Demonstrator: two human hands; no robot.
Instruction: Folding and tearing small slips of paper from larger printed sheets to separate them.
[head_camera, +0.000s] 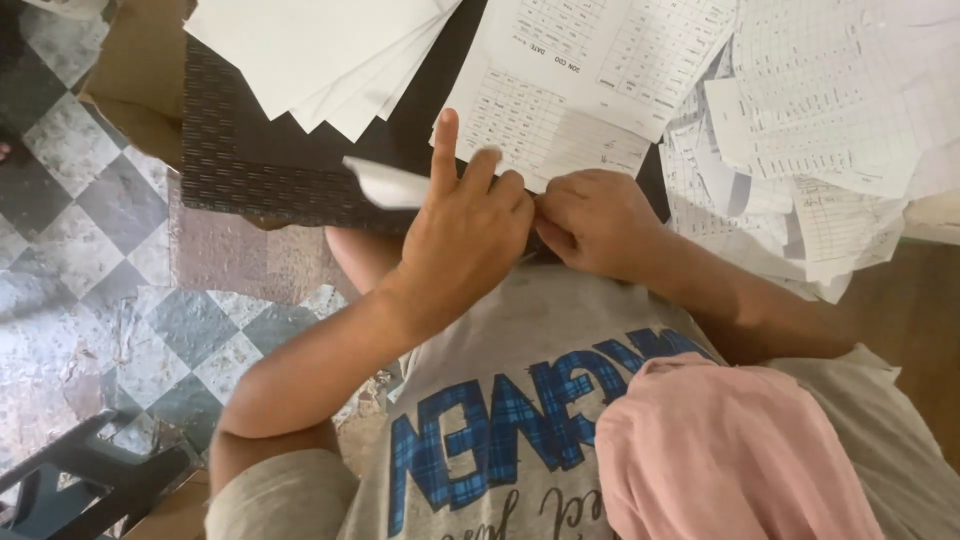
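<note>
Clearly, from the head camera we look down on our two hands, which meet at the near edge of a dark woven board (240, 150) that lies on our lap. Our left hand (468, 228) has its index finger straight up, while the other fingers curl in. Our right hand (597, 218) is closed into a loose fist and touches the left one. Between them we pinch a small white paper strip (388, 184), whose free end points to the left over the board. We cannot tell exactly which fingers hold it, because the hands hide the place of contact.

We judge the strip to be very light and thin; it bends and tears easily, so a soft pinch near its end, close to the fold, seems the best hold.

A printed form (545, 125) with tables lies just behind the hands. A fan of blank white sheets (310, 50) lies further left on the board, and a pile of more printed papers (810, 120) spreads to the right. A tiled floor (90, 230) shows on the left.
</note>
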